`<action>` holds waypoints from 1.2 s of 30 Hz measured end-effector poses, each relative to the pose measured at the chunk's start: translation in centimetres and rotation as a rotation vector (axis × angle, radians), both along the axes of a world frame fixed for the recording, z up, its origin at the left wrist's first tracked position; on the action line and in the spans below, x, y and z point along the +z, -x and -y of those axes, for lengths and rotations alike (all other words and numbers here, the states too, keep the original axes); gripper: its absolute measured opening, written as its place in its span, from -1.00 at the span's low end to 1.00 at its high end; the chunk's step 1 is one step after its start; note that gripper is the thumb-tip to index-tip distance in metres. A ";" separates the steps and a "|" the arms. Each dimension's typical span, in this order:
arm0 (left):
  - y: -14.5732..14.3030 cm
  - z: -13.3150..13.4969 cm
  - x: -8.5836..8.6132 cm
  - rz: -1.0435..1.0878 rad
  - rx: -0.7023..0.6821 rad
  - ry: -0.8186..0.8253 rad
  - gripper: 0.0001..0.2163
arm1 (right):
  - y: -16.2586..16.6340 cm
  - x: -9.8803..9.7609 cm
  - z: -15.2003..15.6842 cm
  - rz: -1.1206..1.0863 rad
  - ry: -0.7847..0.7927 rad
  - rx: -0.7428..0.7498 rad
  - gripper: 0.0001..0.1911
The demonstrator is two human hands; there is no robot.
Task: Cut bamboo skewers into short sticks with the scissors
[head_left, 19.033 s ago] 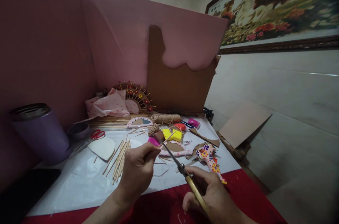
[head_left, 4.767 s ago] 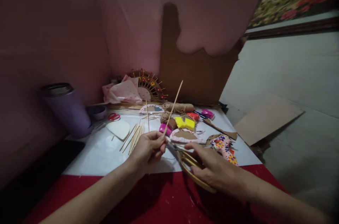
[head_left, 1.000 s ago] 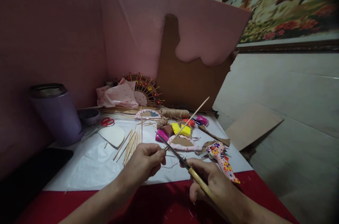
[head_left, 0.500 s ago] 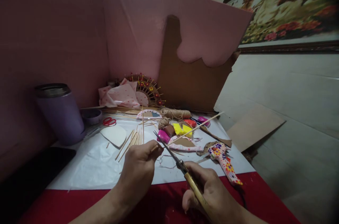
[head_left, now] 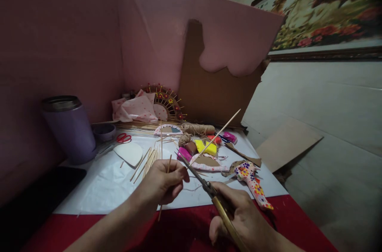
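Note:
My left hand (head_left: 168,180) is closed on a thin bamboo stick (head_left: 160,212), which shows above and below its fingers. A longer pointed bamboo stick (head_left: 221,132) slants up to the right, its lower end by the left fingertips and the blades; what grips it I cannot tell. My right hand (head_left: 238,208) is wrapped round scissors (head_left: 205,184) with brass-coloured handles, their tips pointing up-left beside the left fingertips. Beyond the hands are several cut sticks (head_left: 152,160), a patterned glue gun (head_left: 252,184) and a fabric-edged cardboard piece (head_left: 209,161).
A purple tumbler (head_left: 70,130), a small bowl (head_left: 104,132) and red-handled scissors (head_left: 123,138) stand or lie at left. Farther back are a twine roll (head_left: 197,128), a yellow clay packet (head_left: 205,146) and a beaded half-round piece (head_left: 170,103), before a pink board (head_left: 155,25).
The longer stick has swung to a steeper slant. My left hand has turned, so the thin stick shows upright in it. The scissors have shifted slightly down and right.

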State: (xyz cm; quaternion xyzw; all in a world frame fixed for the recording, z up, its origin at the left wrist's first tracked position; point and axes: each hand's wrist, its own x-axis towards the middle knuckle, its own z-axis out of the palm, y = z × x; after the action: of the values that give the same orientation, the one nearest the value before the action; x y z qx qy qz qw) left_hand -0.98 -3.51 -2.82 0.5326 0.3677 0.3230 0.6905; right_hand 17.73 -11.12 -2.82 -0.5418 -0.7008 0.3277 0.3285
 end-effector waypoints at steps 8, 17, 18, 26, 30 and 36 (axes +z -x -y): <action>-0.4 0.4 -1.2 -0.083 0.238 -0.516 -0.78 | 0.7 -1.1 0.2 -0.011 -0.028 -0.067 -0.69; 0.4 -0.7 0.1 0.182 -0.270 0.267 -0.71 | -0.4 -1.5 0.3 0.036 -0.205 0.041 -0.46; 0.3 -0.7 0.0 0.176 -0.251 0.251 -0.73 | -0.4 -1.3 0.3 0.040 -0.200 0.034 -0.51; -0.3 0.3 -1.2 -0.210 0.382 -0.848 -0.79 | 0.6 -0.9 -0.1 0.015 -0.159 -0.051 -0.66; 0.2 0.1 -1.0 -0.168 0.271 -0.616 -0.76 | 0.3 -1.5 -0.1 0.051 -0.177 -0.013 -0.65; 0.4 -0.1 0.3 0.112 -0.053 0.143 -0.73 | -0.6 -1.8 -0.1 0.073 -0.225 0.051 -0.53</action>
State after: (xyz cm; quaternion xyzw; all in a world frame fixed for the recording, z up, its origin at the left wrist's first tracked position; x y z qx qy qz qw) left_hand -1.35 -3.41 -2.48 0.4724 0.3364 0.3070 0.7546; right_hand 18.34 -11.03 -4.65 -0.4953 -0.7582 0.2351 0.3530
